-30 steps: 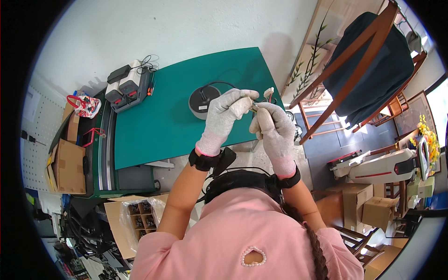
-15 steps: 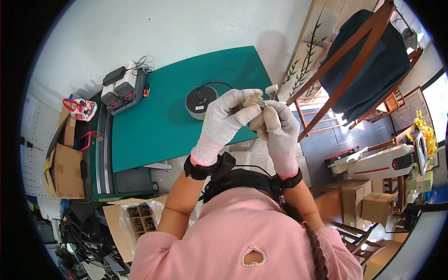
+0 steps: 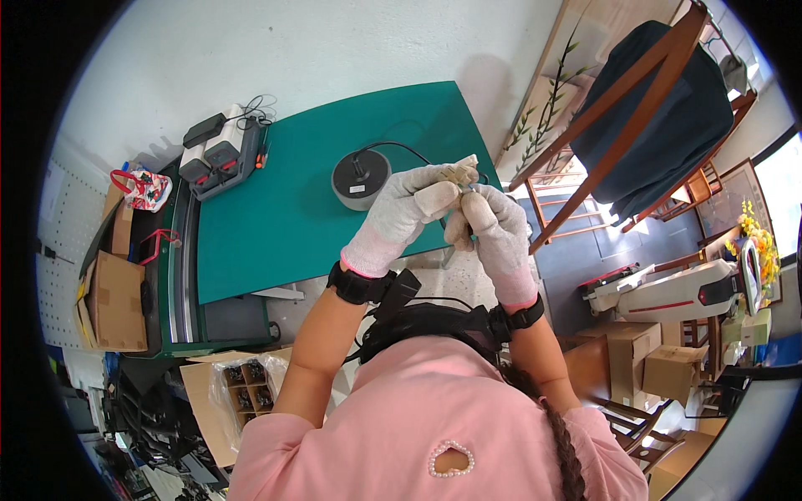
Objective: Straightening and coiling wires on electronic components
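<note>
So we've got both gloves up in the middle of the frame, a bit right of centre, fingertips almost meeting. The left hand point(image 3: 399, 215) comes in from the left side and the right hand point(image 3: 499, 238) from the right, each one pinching with thumb and fingers at the same small piece point(image 3: 466, 189). It's mostly covered, just a bluish bit showing, so we can't tell what it is or which grip is firmer.

The key relation for us: the piece sits right in the gap between the two sets of tips, neither hand clearly nearer. A pale plug point(image 3: 470, 159) pokes out just above it, by the left fingertips, long side slanting toward the upper right of the frame, as best we can make out. Whether the left is gripping that too, we can't say.

The round base point(image 3: 361, 179) sits on the green table point(image 3: 276, 242), left of the left hand and just apart from it. Its black cable point(image 3: 408, 149) arcs off to the right and drops out of sight behind the left glove.
</note>
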